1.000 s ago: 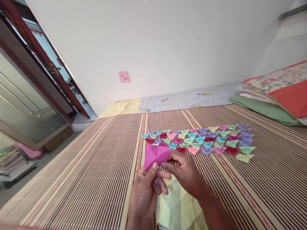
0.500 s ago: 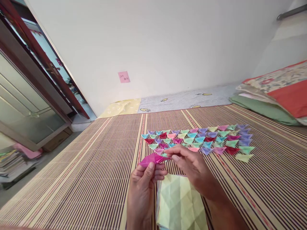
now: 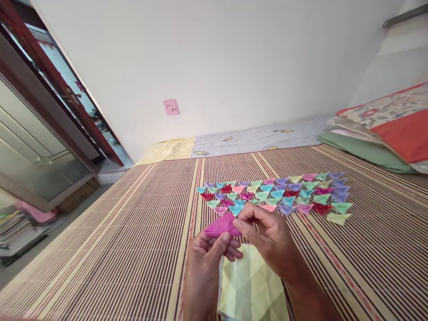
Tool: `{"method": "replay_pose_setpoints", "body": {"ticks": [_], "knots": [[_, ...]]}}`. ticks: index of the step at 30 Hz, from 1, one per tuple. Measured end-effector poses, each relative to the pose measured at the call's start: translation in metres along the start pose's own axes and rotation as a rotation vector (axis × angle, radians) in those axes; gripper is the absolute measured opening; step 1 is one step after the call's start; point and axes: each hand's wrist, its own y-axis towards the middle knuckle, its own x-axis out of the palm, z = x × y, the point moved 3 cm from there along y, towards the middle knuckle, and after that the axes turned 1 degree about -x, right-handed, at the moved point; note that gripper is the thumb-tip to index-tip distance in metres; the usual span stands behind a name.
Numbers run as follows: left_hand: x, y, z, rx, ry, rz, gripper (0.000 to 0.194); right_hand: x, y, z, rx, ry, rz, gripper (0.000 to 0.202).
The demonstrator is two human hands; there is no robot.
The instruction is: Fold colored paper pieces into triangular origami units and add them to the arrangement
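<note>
A magenta folded paper boat (image 3: 221, 225) is held up between my two hands in the head view. My left hand (image 3: 214, 249) pinches its lower left part, thumb in front and fingers behind. At its right end, my right hand (image 3: 264, 234) grips the paper between thumb and index finger. Below the hands lies a stack of creased pale yellow paper sheets (image 3: 250, 285), partly covered by my right wrist. Just beyond the hands, several rows of small folded paper boats (image 3: 277, 194) in many colours stand on the striped mat (image 3: 133, 240).
Folded bedding (image 3: 384, 129) lies at the far right. A checked cloth (image 3: 247, 138) and a yellow cloth (image 3: 170, 149) border the mat along the white wall, which bears a pink note (image 3: 171, 107). At left are a glass-panelled door (image 3: 40, 147) and stacked papers (image 3: 20, 227).
Both hands have shifted slightly, the left to the right. The magenta paper has turned and shows a broader triangular face, and my right fingers now grip closer to its middle.
</note>
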Motion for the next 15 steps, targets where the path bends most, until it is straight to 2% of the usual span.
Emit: {"method": "replay_pose_setpoints", "body": {"ticks": [6, 8, 12, 15], "knots": [[-0.0008, -0.0007, -0.0008, -0.017, 0.002, -0.019, 0.023, -0.0025, 0.0013, 0.0061, 0.052, 0.115, 0.012, 0.013], [-0.0022, -0.0008, -0.0011, -0.012, 0.021, -0.043, 0.022, -0.0037, 0.0013, 0.0065, 0.077, 0.151, -0.023, 0.011], [-0.003, -0.0014, -0.0033, -0.004, 0.06, -0.105, 0.021, -0.0033, 0.0008, 0.0057, 0.097, 0.24, -0.124, 0.019], [-0.0033, -0.0013, -0.0049, -0.001, 0.064, -0.109, 0.019, -0.001, 0.0004, 0.0062, 0.121, 0.305, -0.124, 0.025]]}}
